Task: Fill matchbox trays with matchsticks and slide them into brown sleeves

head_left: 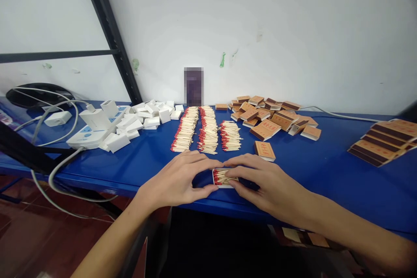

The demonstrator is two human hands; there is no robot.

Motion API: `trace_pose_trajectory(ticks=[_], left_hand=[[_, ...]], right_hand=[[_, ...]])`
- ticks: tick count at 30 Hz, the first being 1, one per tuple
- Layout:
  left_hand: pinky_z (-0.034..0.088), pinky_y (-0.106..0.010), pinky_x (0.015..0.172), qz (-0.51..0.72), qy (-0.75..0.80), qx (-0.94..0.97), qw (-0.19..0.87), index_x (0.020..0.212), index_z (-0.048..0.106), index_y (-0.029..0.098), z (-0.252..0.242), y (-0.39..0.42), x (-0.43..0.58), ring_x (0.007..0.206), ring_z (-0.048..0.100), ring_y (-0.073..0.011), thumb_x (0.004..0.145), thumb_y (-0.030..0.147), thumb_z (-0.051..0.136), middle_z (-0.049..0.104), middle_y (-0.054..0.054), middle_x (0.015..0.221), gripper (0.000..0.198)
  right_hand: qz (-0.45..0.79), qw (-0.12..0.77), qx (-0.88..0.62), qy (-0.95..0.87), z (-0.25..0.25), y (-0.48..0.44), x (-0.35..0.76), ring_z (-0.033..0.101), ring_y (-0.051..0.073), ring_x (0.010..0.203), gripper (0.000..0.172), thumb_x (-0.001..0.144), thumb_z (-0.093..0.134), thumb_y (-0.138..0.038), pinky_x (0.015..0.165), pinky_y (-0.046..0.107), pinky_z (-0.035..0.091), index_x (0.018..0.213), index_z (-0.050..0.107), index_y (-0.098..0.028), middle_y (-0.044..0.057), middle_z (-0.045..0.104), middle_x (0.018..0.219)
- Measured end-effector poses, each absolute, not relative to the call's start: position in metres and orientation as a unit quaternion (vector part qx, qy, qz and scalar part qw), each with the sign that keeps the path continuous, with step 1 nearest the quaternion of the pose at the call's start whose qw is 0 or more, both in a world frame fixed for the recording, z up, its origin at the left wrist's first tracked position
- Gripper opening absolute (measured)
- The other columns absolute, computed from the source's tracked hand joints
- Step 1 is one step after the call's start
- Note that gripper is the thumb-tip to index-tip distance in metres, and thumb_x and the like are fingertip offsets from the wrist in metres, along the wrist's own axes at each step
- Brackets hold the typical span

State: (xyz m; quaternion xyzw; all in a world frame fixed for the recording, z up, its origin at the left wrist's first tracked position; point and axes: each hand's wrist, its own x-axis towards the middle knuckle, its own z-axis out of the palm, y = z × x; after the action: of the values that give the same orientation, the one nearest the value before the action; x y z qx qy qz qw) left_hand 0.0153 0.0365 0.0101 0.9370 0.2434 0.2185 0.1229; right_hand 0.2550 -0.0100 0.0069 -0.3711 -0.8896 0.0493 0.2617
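Note:
A small white matchbox tray (225,186) with red-tipped matches (221,177) in it lies near the front edge of the blue table. My left hand (180,178) grips the tray's left end, thumb at the near side and index finger at the far side. From the right, my right hand (265,178) closes over the other end, with fingertips on the matches and on the far rim. Beyond the hands lie a left row of matches (185,129), a middle row (207,129) and a shorter right row (230,135). One orange matchbox sleeve (264,150) is just past my right hand.
White empty-looking trays (151,115) are heaped at back left beside a power strip (86,137) with chargers and cables. Orange sleeves (265,128) are piled at back right, with more stacked sleeves (384,141) at far right. A black shelf post (110,30) stands left.

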Motion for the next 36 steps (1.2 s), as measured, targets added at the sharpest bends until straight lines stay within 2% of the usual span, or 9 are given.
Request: trace_pose_trajectory(ticks=[6,12,17,21,25,27,31,36], left_hand=[[0.048,-0.033,0.081,0.227,0.232,0.938,0.120,0.123,0.061,0.022,0.012,0.036,0.016,0.089,0.062,-0.0191,0.088,0.032,0.065,0.070,-0.003,0.098,0.036],[0.048,-0.032,0.083,0.229,0.231,0.937,0.128,0.120,0.062,0.022,0.014,0.034,0.017,0.092,0.063,-0.0190,0.087,0.033,0.067,0.071,-0.003,0.101,0.035],[0.048,-0.034,0.084,0.232,0.232,0.935,0.134,0.124,0.061,0.024,0.013,0.035,0.016,0.093,0.063,-0.0196,0.088,0.035,0.067,0.071,-0.003,0.101,0.038],[0.048,-0.034,0.082,0.222,0.241,0.936,0.128,0.124,0.061,0.022,0.012,0.035,0.016,0.090,0.063,-0.0199,0.088,0.036,0.066,0.069,-0.004,0.098,0.039],[0.047,-0.034,0.084,0.190,0.235,0.948,0.102,0.130,0.059,0.025,0.014,0.034,0.016,0.092,0.059,-0.0202,0.090,0.030,0.060,0.065,-0.005,0.100,0.041],[0.047,-0.033,0.083,0.172,0.230,0.954,0.081,0.134,0.057,0.029,0.015,0.034,0.016,0.091,0.058,-0.0195,0.091,0.027,0.057,0.062,-0.004,0.100,0.043],[0.046,-0.031,0.082,0.168,0.229,0.957,0.058,0.130,0.062,0.032,0.017,0.033,0.016,0.091,0.057,-0.0188,0.096,0.026,0.051,0.058,-0.005,0.103,0.036],[0.047,-0.035,0.089,0.180,0.238,0.952,0.062,0.124,0.065,0.027,0.015,0.034,0.015,0.099,0.059,-0.0204,0.100,0.030,0.047,0.062,-0.007,0.112,0.030]], right_hand=[[0.082,0.242,-0.379,-0.889,0.019,-0.003,0.247,0.065,0.021,0.097,0.013,0.094,0.057,-0.020,0.083,0.037,0.049,0.084,0.065,-0.021,0.006,0.072,0.103],[0.087,0.262,-0.379,-0.883,0.022,0.001,0.249,0.065,0.020,0.096,0.013,0.094,0.056,-0.022,0.084,0.037,0.048,0.083,0.062,-0.021,0.005,0.072,0.101],[0.107,0.231,-0.379,-0.890,0.025,-0.004,0.250,0.065,0.021,0.098,0.016,0.095,0.054,-0.026,0.082,0.036,0.049,0.084,0.064,-0.023,0.005,0.071,0.104],[0.103,0.247,-0.397,-0.878,0.026,-0.007,0.259,0.066,0.022,0.099,0.011,0.094,0.056,-0.031,0.084,0.037,0.051,0.088,0.061,-0.023,0.005,0.071,0.108],[0.032,0.260,-0.453,-0.852,0.025,-0.005,0.289,0.066,0.025,0.101,0.012,0.093,0.056,-0.036,0.084,0.038,0.053,0.097,0.060,-0.025,0.006,0.070,0.109],[-0.017,0.249,-0.475,-0.844,0.020,-0.002,0.309,0.063,0.028,0.109,0.019,0.093,0.054,-0.037,0.089,0.042,0.052,0.107,0.061,-0.025,0.009,0.068,0.117],[-0.058,0.217,-0.512,-0.829,0.005,0.003,0.335,0.060,0.031,0.117,0.036,0.092,0.055,-0.038,0.096,0.049,0.051,0.125,0.060,-0.024,0.011,0.063,0.131],[-0.023,0.198,-0.503,-0.841,0.003,-0.013,0.328,0.062,0.029,0.111,0.032,0.092,0.056,-0.038,0.093,0.048,0.054,0.121,0.063,-0.026,0.010,0.063,0.124]])
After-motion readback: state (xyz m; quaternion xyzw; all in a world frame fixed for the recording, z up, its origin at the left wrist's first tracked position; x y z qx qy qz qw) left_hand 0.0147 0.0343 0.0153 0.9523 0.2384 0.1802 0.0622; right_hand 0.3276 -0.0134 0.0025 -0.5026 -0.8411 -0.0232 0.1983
